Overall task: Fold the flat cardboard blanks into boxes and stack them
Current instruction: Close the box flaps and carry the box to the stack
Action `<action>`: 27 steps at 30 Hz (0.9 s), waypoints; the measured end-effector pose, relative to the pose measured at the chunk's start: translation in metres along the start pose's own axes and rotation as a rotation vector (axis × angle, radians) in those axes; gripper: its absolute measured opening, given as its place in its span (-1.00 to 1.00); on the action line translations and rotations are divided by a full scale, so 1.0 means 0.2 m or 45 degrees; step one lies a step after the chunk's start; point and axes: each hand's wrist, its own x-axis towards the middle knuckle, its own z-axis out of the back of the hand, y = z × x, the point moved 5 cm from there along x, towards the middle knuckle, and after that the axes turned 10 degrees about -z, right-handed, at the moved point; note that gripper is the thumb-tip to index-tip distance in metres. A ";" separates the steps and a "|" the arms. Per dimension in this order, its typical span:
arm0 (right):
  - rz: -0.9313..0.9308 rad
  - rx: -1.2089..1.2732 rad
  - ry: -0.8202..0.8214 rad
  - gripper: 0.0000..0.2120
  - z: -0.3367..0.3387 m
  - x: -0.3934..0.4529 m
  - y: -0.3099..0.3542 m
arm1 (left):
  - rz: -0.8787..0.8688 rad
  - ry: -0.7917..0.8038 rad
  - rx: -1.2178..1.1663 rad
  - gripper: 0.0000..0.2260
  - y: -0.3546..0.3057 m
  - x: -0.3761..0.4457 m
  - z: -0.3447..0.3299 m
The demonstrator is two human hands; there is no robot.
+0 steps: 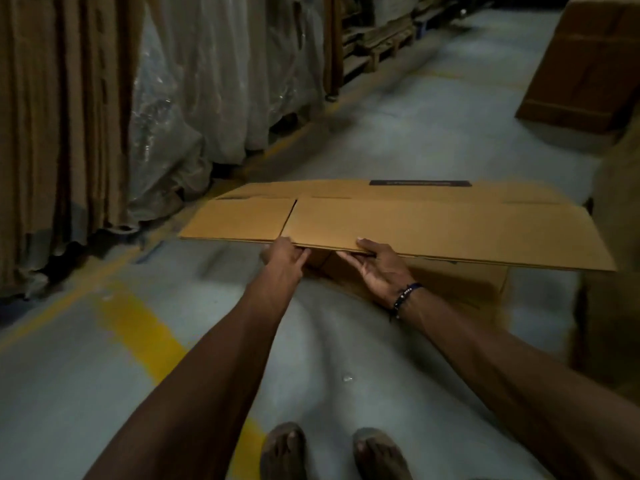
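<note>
flat cardboard blank (pixel 398 226) held level above the floor, left hand (pixel 284 256) and right hand (pixel 375 268) both gripping its near edge, folded box (pixel 585 64) beyond it

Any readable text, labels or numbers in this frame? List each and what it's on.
No text can be read.
Dark rectangular strip with faint pale print on the far panel of the flat brown cardboard blank, at: too blurred to read.
Other brown cardboard boxes: no print visible.
</note>
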 end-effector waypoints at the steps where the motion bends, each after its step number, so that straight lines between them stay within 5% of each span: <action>1: 0.023 -0.006 -0.014 -0.81 0.04 0.10 0.00 | 0.000 -0.046 -0.025 -0.59 0.06 0.06 -0.04; 6: 0.093 0.062 -0.076 -0.91 0.30 0.48 -0.01 | 0.136 -0.017 -0.046 -0.77 0.38 0.34 -0.18; 10: 0.096 0.132 -0.151 -0.92 0.59 0.74 -0.10 | 0.114 -0.119 0.100 -0.60 0.71 0.62 -0.12; 18: 0.042 0.173 -0.220 -0.88 1.03 0.91 -0.26 | 0.218 -0.036 0.185 -0.74 1.15 0.76 0.04; 23: -0.138 0.136 -0.428 -0.66 1.19 0.93 -0.40 | 0.155 -0.125 0.402 -0.32 1.27 0.88 0.14; 27: -0.095 0.232 -0.572 -0.58 1.21 0.95 -0.46 | 0.147 -0.105 0.457 -0.31 1.45 1.08 0.21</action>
